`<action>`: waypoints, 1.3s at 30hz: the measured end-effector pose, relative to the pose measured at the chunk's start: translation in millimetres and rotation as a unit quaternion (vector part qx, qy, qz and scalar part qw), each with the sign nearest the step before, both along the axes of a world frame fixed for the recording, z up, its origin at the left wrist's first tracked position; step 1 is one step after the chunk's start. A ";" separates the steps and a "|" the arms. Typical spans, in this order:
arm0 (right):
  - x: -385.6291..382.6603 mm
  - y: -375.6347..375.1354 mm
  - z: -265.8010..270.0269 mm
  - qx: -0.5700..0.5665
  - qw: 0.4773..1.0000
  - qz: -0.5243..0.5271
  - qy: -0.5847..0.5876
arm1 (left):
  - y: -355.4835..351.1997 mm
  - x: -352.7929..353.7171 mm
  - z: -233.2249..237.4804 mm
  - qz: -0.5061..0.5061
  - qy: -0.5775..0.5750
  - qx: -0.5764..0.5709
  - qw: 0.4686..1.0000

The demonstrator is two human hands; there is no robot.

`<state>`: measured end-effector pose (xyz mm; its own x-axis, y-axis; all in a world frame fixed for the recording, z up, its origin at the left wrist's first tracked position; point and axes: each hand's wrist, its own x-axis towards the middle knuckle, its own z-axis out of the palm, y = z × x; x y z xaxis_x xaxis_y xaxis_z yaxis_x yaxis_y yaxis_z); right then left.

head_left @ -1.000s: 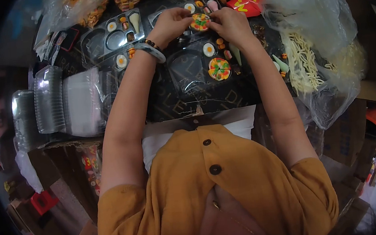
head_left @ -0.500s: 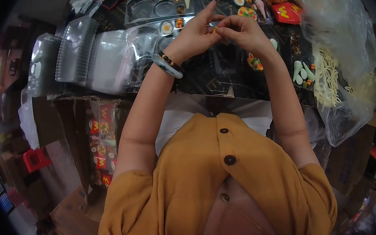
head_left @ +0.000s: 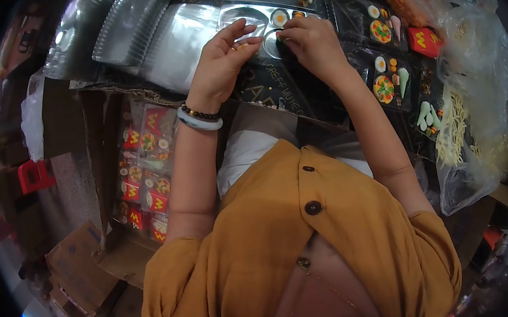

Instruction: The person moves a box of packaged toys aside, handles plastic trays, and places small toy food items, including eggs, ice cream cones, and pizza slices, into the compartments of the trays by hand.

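My left hand (head_left: 219,65) hovers palm up at the left part of a clear plastic tray (head_left: 229,15), its fingers curled around something small that I cannot make out. Over the tray's round compartment, my right hand (head_left: 316,43) pinches a tiny piece, mostly hidden by the fingertips. A toy fried egg (head_left: 279,18) lies in the tray, with small orange pieces (head_left: 298,14) beside it, partly behind my right hand. The two hands are apart.
Stacked clear trays (head_left: 131,26) stand at the left. On the right are filled trays with toy pizzas (head_left: 380,31), a red packet (head_left: 424,42), pale noodle-like strands (head_left: 454,130) and plastic bags (head_left: 478,69). A box of packed sets (head_left: 148,141) sits below left.
My hands have separated and moved down in view, my left one leftward. My right hand has come over the tray's round compartment. The view has shifted, with the table's contents appearing further right.
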<state>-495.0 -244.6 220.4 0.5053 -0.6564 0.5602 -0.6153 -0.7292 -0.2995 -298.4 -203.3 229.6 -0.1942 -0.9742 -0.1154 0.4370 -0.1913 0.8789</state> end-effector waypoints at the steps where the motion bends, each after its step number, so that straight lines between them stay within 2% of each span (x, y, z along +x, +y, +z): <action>1: 0.5 2.1 5.8 0.034 0.999 -0.016 -0.016 | 1.6 -3.5 3.0 0.016 -0.025 -0.021 0.999; 3: 2.9 11.8 21.5 0.070 0.997 -0.034 -0.029 | 4.6 -8.4 5.6 0.030 -0.047 -0.039 0.998; 5: 11.7 21.9 38.6 0.320 0.936 0.005 -0.144 | 4.8 -13.0 6.3 0.018 -0.043 -0.068 0.997; 6: 13.9 21.7 37.9 0.319 0.937 0.002 -0.143 | 2.5 -15.2 5.3 0.015 -0.040 -0.069 0.997; 8: 15.5 21.6 33.3 0.403 0.885 0.054 -0.226 | -2.5 -19.0 1.6 -0.014 -0.059 -0.079 0.995; 9: 12.7 20.4 30.1 0.403 0.886 0.051 -0.225 | -4.1 -19.8 -0.2 -0.016 -0.057 -0.079 0.995; 11: 6.6 16.1 24.1 0.378 0.908 -0.051 -0.172 | -7.4 -19.8 -4.3 0.005 -0.116 -0.089 0.989; 12: 5.7 15.3 22.4 0.378 0.908 -0.051 -0.171 | -9.1 -18.5 -7.6 0.005 -0.115 -0.089 0.989; 14: 4.4 15.1 20.0 0.165 0.977 -0.090 -0.097 | -11.4 -16.2 -14.8 0.077 -0.305 -0.172 0.934; 15: 4.2 12.9 13.8 0.165 0.977 -0.092 -0.096 | -12.1 -17.5 -17.7 0.076 -0.304 -0.172 0.934; 17: 5.5 8.5 2.3 0.025 1.000 -0.016 -0.009 | -12.4 -21.0 -21.6 0.108 -0.363 -0.227 0.897; 21: -11.7 13.5 4.4 0.095 0.994 -0.014 -0.049 | -12.8 -21.7 -25.6 0.094 -0.373 -0.243 0.890; 23: -19.6 7.8 6.8 0.125 0.989 -0.052 -0.053 | -15.3 -23.6 -26.9 0.091 -0.405 -0.250 0.875; 27: -16.7 4.0 7.9 0.085 0.995 -0.059 -0.010 | -17.9 -32.9 -21.6 0.083 -0.434 -0.249 0.862; 29: -14.2 6.3 10.2 0.063 0.996 -0.058 0.035 | -19.0 -35.3 -22.4 0.084 -0.512 -0.288 0.805; 32: -14.8 7.7 13.7 0.099 0.989 -0.073 0.080 | -18.6 -36.8 -22.9 0.081 -0.543 -0.292 0.783; 33: -15.1 8.3 14.0 0.099 0.989 -0.074 0.080 | -19.5 -36.0 -23.7 0.081 -0.543 -0.293 0.783; 35: -15.4 12.1 13.5 0.133 0.986 -0.091 0.050 | -19.8 -33.4 -25.8 0.071 -0.459 -0.220 0.858; 36: -14.1 14.5 14.0 0.134 0.986 -0.091 0.050 | -19.8 -32.8 -26.6 0.071 -0.460 -0.219 0.858; 38: -8.9 18.0 15.8 0.215 0.966 -0.136 -0.053 | -20.5 -31.5 -24.4 0.068 -0.424 -0.198 0.881; 39: -7.3 19.3 15.1 0.215 0.966 -0.136 -0.054 | -20.5 -31.8 -22.7 0.067 -0.424 -0.197 0.881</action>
<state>-502.3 -225.2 235.5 0.2357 -0.9402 0.2460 -0.7151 -0.3392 -0.6112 -330.2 -223.9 206.9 -0.0806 -0.9785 0.1897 -0.4138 0.2060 0.8868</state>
